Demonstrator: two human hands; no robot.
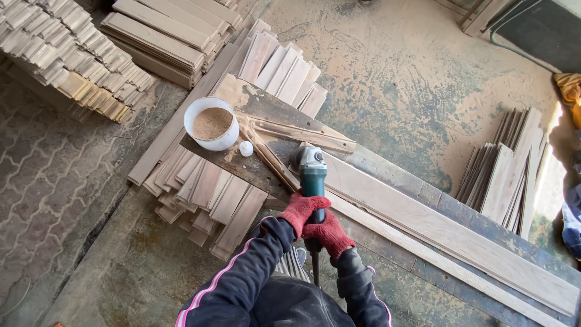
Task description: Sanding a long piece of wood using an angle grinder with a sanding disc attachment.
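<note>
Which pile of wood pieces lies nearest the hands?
The fanned pile under the bench by the white bowl, just left of the hands gripping the grinder; other piles lie farther off.

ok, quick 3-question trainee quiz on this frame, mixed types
1. True or false: both hands grip the grinder.
2. What fills the white bowl? A) water B) sawdust C) screws
3. Which glove sits nearer the grinder head: left hand or right hand?

Key: 1 true. 2 B. 3 left hand.
</note>
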